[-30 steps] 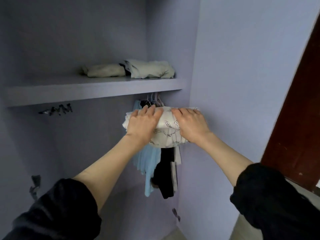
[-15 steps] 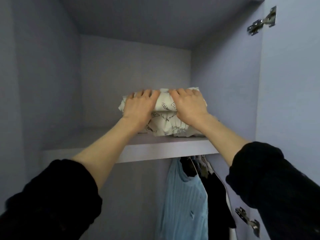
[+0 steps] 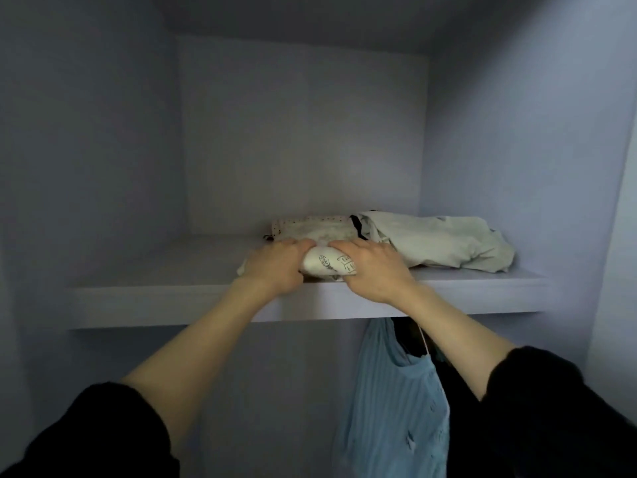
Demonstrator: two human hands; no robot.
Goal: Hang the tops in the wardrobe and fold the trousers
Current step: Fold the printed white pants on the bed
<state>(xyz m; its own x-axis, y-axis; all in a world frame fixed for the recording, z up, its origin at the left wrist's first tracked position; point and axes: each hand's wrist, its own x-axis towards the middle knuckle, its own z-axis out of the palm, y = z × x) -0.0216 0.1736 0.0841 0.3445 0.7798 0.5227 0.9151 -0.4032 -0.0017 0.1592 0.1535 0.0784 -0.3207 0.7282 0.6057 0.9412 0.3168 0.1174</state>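
Head view: upper shelf of the lilac wardrobe (image 3: 172, 305).
Left hand (image 3: 275, 267): fingers curled over the bundle's left end.
Folded white printed cotton trousers (image 3: 331, 265): between both hands, near shelf edge; probably light, soft, floppy, so grip both ends.
Right hand (image 3: 372, 270): fingers curled, gripping the right end.
Pale green crumpled garment (image 3: 441, 243): just right.
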